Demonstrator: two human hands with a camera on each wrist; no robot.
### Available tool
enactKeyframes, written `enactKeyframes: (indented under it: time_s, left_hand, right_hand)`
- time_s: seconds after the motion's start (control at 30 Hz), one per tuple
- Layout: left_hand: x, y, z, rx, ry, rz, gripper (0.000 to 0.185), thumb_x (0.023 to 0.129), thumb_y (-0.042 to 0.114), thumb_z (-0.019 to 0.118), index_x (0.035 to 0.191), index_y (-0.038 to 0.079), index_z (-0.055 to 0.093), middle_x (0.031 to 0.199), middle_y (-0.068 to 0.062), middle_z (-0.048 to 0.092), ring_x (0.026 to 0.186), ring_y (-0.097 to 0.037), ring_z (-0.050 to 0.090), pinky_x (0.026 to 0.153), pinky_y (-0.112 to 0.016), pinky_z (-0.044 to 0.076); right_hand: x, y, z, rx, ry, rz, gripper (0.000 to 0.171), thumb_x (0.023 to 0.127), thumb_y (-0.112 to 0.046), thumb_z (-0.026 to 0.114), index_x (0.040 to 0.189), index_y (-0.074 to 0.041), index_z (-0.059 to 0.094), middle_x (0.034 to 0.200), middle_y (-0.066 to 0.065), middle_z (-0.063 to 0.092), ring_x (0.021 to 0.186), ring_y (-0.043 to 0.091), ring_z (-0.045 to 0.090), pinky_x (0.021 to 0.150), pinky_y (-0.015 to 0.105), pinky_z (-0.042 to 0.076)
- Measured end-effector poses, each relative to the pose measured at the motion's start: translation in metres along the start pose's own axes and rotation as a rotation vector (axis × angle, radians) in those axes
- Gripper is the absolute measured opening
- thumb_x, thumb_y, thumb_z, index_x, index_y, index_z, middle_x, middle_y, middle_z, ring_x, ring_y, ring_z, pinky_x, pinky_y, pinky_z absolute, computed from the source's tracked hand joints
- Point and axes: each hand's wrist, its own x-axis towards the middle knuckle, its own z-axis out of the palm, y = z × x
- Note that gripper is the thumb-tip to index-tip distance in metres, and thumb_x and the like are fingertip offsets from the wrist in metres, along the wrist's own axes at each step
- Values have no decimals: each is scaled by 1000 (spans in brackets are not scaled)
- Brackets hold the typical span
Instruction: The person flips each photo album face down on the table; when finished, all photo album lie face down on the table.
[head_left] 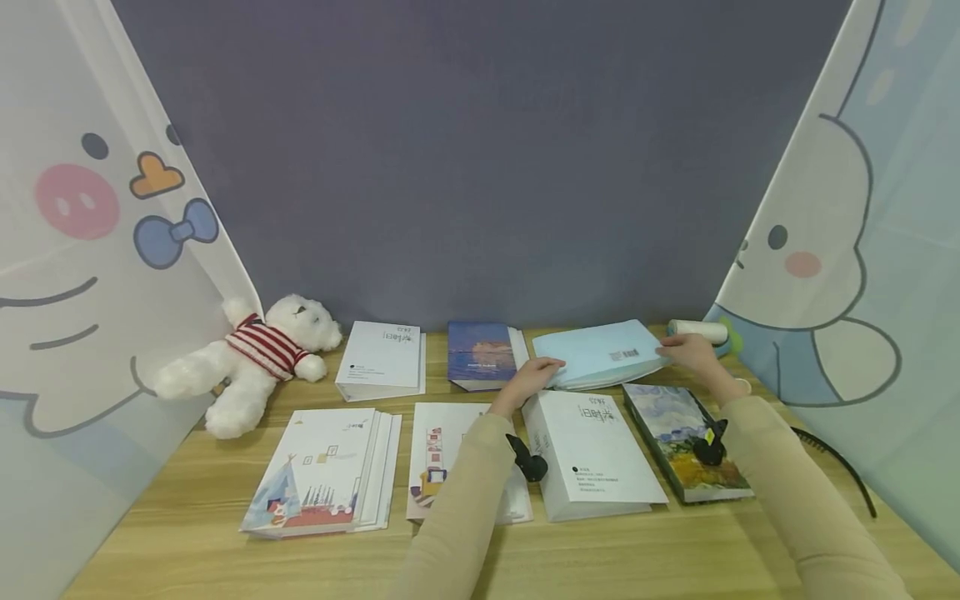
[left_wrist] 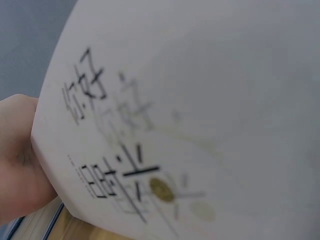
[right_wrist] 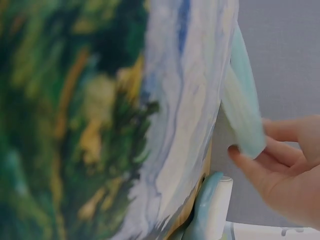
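Head view, seven books (head_left: 600, 353), one teddy bear (head_left: 255, 354)

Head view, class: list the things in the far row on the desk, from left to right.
Teddy bear → white book → blue-cover book → light blue folder, held by both hands → white roll.

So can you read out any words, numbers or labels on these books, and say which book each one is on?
White book by the left hand: large black Chinese characters, too blurred to quote.
Light blue book, held by both hands, the right hand at its far edge: a barcode, digits too small.
Blue sea-picture book: a small white line, unreadable.
White book at the back: a title and small print, unreadable.
Painted-cover book: no text shows.
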Motion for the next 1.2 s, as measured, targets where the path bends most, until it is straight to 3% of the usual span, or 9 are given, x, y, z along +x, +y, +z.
enactKeyframes:
  time_s: [0.3,0.43,0.53,0.67,0.73,0.87,0.97,1.07,1.2]
  left_hand:
    - [-2,6,2,73,-22,24,40,103,29,37,134,10,52,139,-7,49,130,-26,45,107,-40,38]
    - [-4,11,2,99,-26,41,40,103,29,36,134,9,53,137,-7,51,128,-26,46,106,-40,39]
    - [-6,14,1,147,-22,38,40,103,29,35,132,9,54,134,-7,54,126,-25,49,104,-39,41]
    - [-9,19,0,215,-28,20,39,104,28,34,130,10,56,132,-7,56,123,-24,51,102,-38,43]
    - [-10,21,1,222,-40,11,38,103,27,35,129,10,57,132,-7,56,124,-24,50,102,-38,43]
    - [-10,20,1,211,-59,5,38,103,27,35,129,10,58,133,-8,55,126,-25,49,104,-39,41]
    - [-9,16,1,207,-64,-5,39,103,28,34,130,10,57,135,-8,54,127,-25,47,105,-40,40]
    - [-8,13,1,207,-68,-20,40,103,30,34,131,12,55,136,-7,52,129,-25,46,106,-41,39]
    - [-6,11,2,198,-81,-17,41,103,31,34,134,12,52,138,-7,50,129,-25,45,106,-40,39]
  right_hand:
    - [-1,5,1,-25,-240,48,59,101,-26,40,136,21,28,139,42,27,126,56,29,99,60,37]
    - [-1,5,1,-34,-280,47,63,101,-30,39,137,20,27,138,42,29,79,37,56,89,51,45]
    - [-2,4,0,-56,-283,49,63,101,-31,38,137,20,27,139,42,29,81,38,56,90,53,44]
    - [-1,6,-1,-105,-278,75,62,100,-28,38,136,21,28,126,43,41,113,52,46,92,55,45]
    - [1,8,-1,-119,-286,93,64,99,-28,39,135,23,27,89,34,58,77,37,60,77,46,50]
    - [2,6,0,-124,-305,114,68,98,-29,41,135,25,21,74,27,56,44,15,35,67,37,46]
    - [-2,1,1,-139,-316,117,68,99,-30,40,136,23,22,128,47,35,84,43,58,87,51,46]
    - [-4,-2,2,-146,-342,116,68,99,-31,40,137,23,22,139,45,19,125,58,27,99,60,37]
    - [-2,0,3,-157,-359,91,66,100,-32,38,137,21,24,140,43,21,127,57,27,101,59,36]
